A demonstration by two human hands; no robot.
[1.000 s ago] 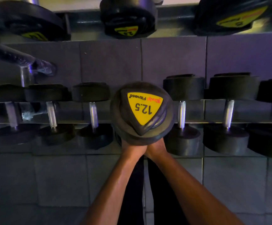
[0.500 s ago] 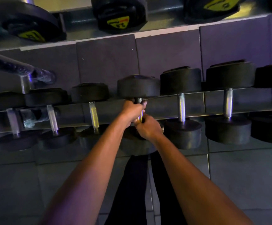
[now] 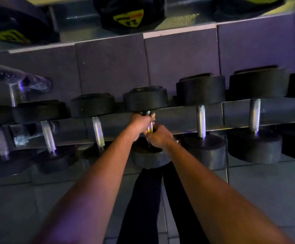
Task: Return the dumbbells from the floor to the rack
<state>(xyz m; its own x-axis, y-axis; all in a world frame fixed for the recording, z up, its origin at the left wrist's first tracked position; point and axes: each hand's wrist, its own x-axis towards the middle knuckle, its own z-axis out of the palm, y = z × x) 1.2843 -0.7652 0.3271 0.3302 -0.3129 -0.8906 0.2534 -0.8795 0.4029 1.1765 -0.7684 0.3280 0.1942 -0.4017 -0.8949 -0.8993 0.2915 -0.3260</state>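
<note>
Rubber-headed dumbbell (image 3: 146,101) rests across the rack (image 3: 178,118); left hand (image 3: 140,125) and right hand (image 3: 158,136) both grip its handle; releasing carelessly could pinch fingers.

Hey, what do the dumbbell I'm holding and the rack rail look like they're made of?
The dumbbell held by both hands, left hand and right hand: its heads look like matte black rubber, dull with no glare. Its handle looks like polished metal, catching bright glints. The rack rail seems to be painted or coated steel, grey with a soft sheen.
</note>
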